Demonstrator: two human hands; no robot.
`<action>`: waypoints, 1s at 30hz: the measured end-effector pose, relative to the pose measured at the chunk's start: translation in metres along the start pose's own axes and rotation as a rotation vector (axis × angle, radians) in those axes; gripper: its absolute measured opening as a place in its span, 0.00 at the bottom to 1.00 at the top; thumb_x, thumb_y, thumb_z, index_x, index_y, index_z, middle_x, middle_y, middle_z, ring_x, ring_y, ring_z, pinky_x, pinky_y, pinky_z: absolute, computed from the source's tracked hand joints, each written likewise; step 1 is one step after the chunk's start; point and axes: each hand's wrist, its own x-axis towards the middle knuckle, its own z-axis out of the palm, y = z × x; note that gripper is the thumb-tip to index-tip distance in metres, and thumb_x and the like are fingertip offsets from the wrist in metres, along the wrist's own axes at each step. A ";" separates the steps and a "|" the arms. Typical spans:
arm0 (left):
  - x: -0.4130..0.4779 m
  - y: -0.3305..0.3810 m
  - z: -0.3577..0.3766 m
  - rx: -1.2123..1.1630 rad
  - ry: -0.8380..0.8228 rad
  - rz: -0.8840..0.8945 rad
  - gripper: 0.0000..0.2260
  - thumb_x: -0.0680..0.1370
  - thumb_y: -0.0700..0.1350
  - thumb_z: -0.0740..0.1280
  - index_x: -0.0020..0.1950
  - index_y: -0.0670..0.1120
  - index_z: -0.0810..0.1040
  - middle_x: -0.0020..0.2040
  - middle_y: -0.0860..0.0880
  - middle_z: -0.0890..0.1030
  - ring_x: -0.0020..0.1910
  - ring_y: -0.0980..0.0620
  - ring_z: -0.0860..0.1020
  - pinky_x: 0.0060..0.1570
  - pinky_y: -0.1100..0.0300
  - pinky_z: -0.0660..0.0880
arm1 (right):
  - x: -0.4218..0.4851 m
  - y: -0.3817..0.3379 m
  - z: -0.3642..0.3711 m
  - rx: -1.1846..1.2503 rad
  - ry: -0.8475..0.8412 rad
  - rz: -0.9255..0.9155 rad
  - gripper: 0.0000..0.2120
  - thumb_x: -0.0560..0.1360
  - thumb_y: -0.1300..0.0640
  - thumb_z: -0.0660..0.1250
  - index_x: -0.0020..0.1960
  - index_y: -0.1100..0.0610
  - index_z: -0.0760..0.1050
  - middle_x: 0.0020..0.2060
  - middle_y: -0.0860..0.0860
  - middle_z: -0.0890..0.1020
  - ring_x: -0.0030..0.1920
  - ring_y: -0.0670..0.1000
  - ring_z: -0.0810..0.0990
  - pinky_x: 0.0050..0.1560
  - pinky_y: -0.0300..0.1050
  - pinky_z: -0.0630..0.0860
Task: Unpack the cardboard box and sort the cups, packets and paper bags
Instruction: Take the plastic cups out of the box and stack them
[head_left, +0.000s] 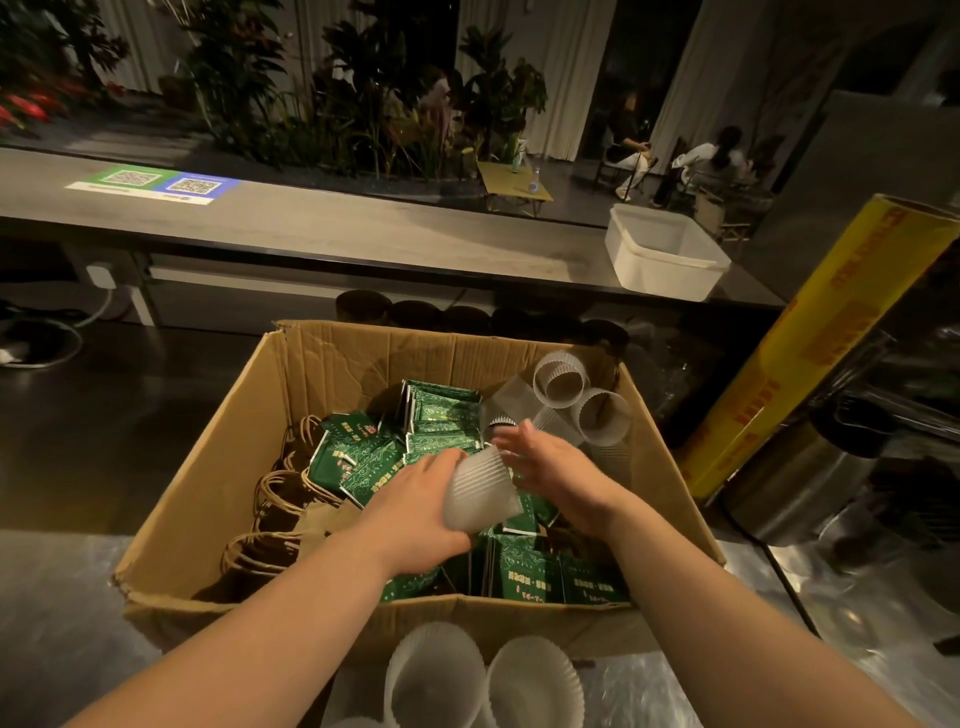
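Green packets (363, 462): white Chinese chars, too blurred to read. Far-left counter (363, 223): green + blue QR signs (156, 183), small print illegible. Yellow carton (810, 353), right: red print, unreadable.

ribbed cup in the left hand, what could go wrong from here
1. The left hand grips the thin ribbed cup round its wall; a tight squeeze might crush it.
2. Both forearms pass close by the two cups in front of the cardboard box; pulling back could knock them.
3. The right hand, open, could nudge the loose cups down among the green packets.
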 end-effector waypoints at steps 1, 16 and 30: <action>-0.001 0.001 0.000 -0.007 0.004 0.001 0.38 0.70 0.54 0.77 0.75 0.57 0.60 0.66 0.55 0.70 0.62 0.52 0.70 0.63 0.51 0.72 | 0.003 -0.003 -0.006 -0.064 0.147 -0.024 0.18 0.86 0.47 0.56 0.71 0.53 0.73 0.63 0.48 0.78 0.61 0.48 0.77 0.65 0.49 0.75; -0.005 0.002 -0.002 -0.027 0.002 -0.012 0.36 0.71 0.51 0.76 0.74 0.58 0.61 0.64 0.55 0.70 0.60 0.53 0.70 0.59 0.51 0.73 | 0.056 -0.055 -0.064 -0.908 0.616 0.055 0.27 0.80 0.46 0.67 0.76 0.50 0.66 0.70 0.55 0.72 0.73 0.61 0.64 0.75 0.63 0.61; -0.001 -0.002 0.002 -0.033 0.071 -0.056 0.37 0.70 0.56 0.77 0.73 0.59 0.60 0.64 0.56 0.69 0.61 0.52 0.70 0.60 0.51 0.72 | 0.023 -0.032 -0.036 -0.266 0.353 -0.201 0.40 0.65 0.56 0.83 0.73 0.54 0.69 0.64 0.50 0.76 0.65 0.52 0.76 0.66 0.52 0.77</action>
